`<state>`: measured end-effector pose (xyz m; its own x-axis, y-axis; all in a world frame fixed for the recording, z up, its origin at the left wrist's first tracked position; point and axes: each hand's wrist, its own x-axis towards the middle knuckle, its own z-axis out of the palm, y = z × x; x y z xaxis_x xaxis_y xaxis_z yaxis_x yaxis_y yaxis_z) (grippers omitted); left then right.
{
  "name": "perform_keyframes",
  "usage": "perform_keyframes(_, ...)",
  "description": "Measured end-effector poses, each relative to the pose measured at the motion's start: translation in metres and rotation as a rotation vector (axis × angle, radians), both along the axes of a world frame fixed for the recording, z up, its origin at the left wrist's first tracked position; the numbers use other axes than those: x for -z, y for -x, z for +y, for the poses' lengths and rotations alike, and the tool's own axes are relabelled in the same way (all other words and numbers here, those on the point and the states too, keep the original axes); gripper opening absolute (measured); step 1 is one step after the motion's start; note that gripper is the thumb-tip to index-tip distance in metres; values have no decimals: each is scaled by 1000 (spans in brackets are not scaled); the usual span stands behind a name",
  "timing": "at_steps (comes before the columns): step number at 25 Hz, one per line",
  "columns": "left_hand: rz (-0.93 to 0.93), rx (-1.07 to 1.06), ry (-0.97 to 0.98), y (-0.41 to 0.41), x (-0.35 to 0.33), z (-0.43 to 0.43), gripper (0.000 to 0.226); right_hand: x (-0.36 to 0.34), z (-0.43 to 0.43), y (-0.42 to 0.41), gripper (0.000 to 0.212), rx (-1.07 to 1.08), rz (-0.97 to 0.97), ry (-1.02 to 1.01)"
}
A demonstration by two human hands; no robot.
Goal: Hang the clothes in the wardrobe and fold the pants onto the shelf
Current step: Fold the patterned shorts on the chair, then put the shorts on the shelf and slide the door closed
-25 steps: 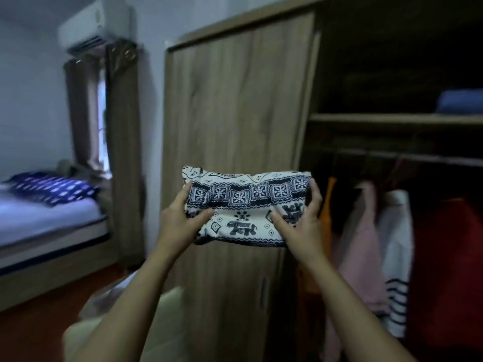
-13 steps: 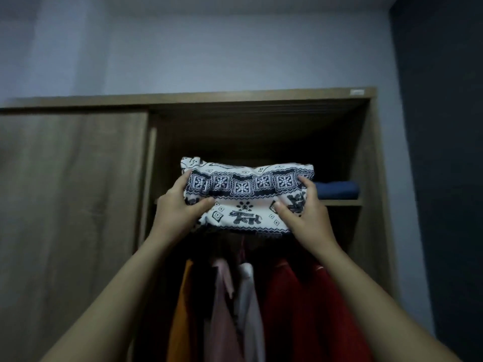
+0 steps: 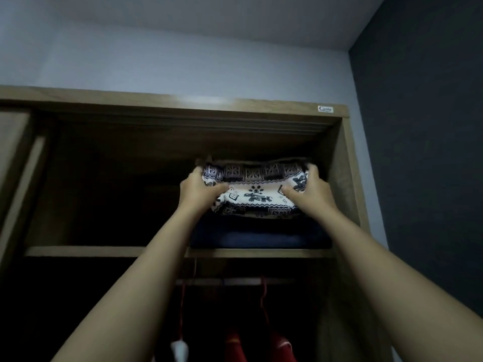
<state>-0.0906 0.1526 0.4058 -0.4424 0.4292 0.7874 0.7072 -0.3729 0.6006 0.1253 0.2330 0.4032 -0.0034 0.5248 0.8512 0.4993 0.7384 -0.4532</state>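
Both hands grip the folded pants (image 3: pixel 254 190): the left hand (image 3: pixel 199 190) curls around the left end with its thumb across the front, and the right hand (image 3: pixel 309 193) clasps the right end the same way. The pants, white with a dark blue pattern, sit at the right end of the wardrobe's (image 3: pixel 347 158) upper shelf (image 3: pixel 86 251), on or just above a folded dark blue garment (image 3: pixel 258 235); contact is hard to judge in the dim light. Below the shelf, red hangers (image 3: pixel 262 293) hang from the rail (image 3: pixel 235 281).
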Motion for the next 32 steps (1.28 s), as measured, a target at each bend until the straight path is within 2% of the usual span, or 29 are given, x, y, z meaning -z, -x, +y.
perform_keyframes(3,-20,-82,455,2,-12,31,57,-9,32,8,71,227,-192,314)
perform_keyframes(5,72,-255,605,5,-11,39,61,-8,36,12,59,369,-335,356)
perform_keyframes(6,167,-420,592,5,-10,39,62,-8,32,13,56,466,-383,283)
perform_keyframes(7,297,-576,500,5,-8,38,60,-6,31,15,51,554,-431,153)
perform_keyframes(8,420,-645,378,3,-8,36,55,-5,29,17,46,607,-489,-5)
perform_keyframes(9,514,-594,279,1,-7,36,50,-3,29,20,41,593,-555,-138)
perform_keyframes(10,574,-484,249,-4,-6,35,50,0,29,21,40,512,-613,-184)
perform_keyframes(12,641,-380,370,-11,-1,41,61,5,32,19,54,359,-685,8)
perform_keyframes(14,673,-427,485,-5,7,51,66,5,37,15,65,359,-708,195)
perform_keyframes(17,643,-409,491,10,11,55,65,3,42,7,59,394,-690,223)
perform_keyframes(20,643,-375,474,14,11,55,68,12,38,5,51,387,-645,134)
perform_keyframes(21,650,-347,418,13,13,53,67,20,36,6,49,417,-610,49)
perform_keyframes(23,638,-266,167,13,24,45,61,40,30,8,48,448,-488,-156)
perform_keyframes(25,589,-132,-102,13,41,30,53,66,17,15,47,285,-267,-262)
perform_keyframes(27,560,-67,-203,14,64,14,50,96,-3,30,51,91,-74,-324)
perform_keyframes(29,562,-83,-209,20,91,-1,53,136,-25,54,54,-7,1,-361)
perform_keyframes(32,555,-157,-117,44,141,-31,56,214,-59,105,55,-144,-48,-340)
